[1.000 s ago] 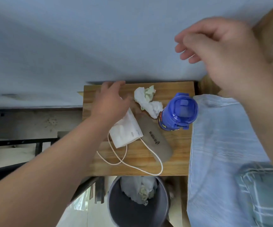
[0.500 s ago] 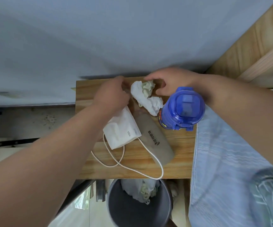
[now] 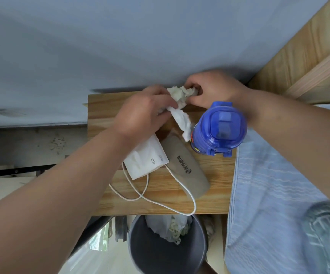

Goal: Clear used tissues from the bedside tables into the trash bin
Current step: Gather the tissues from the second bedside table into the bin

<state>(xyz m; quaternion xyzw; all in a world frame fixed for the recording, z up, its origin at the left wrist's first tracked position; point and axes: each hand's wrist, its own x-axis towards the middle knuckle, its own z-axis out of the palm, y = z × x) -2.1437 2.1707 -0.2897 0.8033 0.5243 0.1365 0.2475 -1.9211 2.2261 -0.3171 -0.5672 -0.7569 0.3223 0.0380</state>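
On the wooden bedside table (image 3: 215,196) two crumpled used tissues lie at the back edge. My right hand (image 3: 213,89) pinches the greenish-white tissue (image 3: 182,93) against the wall side. My left hand (image 3: 144,113) grips the white tissue (image 3: 182,121), whose loose end trails toward the bottle. Below the table's front edge stands the dark grey trash bin (image 3: 152,252), holding several crumpled tissues (image 3: 170,226).
A blue bottle (image 3: 218,128) stands at the table's right, close to the tissues. A white tissue pack (image 3: 146,161), a grey case (image 3: 188,167) and a white cable (image 3: 160,200) lie mid-table. Blue bedding (image 3: 269,194) lies at right, and a wooden bed frame (image 3: 306,56) rises behind it.
My right hand came down from the air to the back of the table and took hold of the greenish tissue. My left hand closed on the white tissue.
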